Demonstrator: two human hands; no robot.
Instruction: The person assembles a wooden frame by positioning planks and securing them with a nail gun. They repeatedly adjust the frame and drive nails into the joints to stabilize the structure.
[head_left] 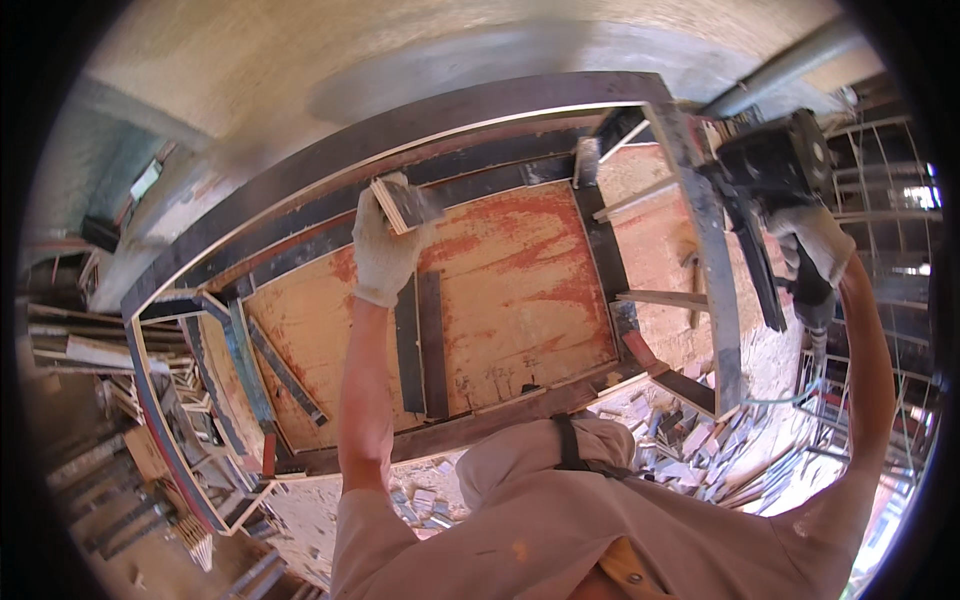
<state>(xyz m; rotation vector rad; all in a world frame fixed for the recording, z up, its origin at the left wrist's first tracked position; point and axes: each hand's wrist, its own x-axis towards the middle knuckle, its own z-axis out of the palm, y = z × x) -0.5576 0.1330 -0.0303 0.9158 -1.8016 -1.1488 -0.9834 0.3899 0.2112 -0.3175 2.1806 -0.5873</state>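
My left hand (384,255), in a pale knit glove, is closed around a few short plywood pieces (405,207) with layered edges. It holds them over the far part of a wooden frame (480,100) built of dark-faced plywood strips. My right hand (822,243), gloved too, grips a black nail gun (765,160) with a long magazine, just outside the frame's right side. Inside the frame is a tan board (520,280) with red stains. Two dark strips (432,345) lie side by side on it, and a thinner strip (287,372) lies farther left.
A hammer (692,285) rests right of the stained board. Plywood scraps (680,430) litter the ground on the near right. Stacked boards (90,345) stand at the left. A thin hose (790,400) runs near the frame's right corner, and a metal grid (890,200) rises at the right.
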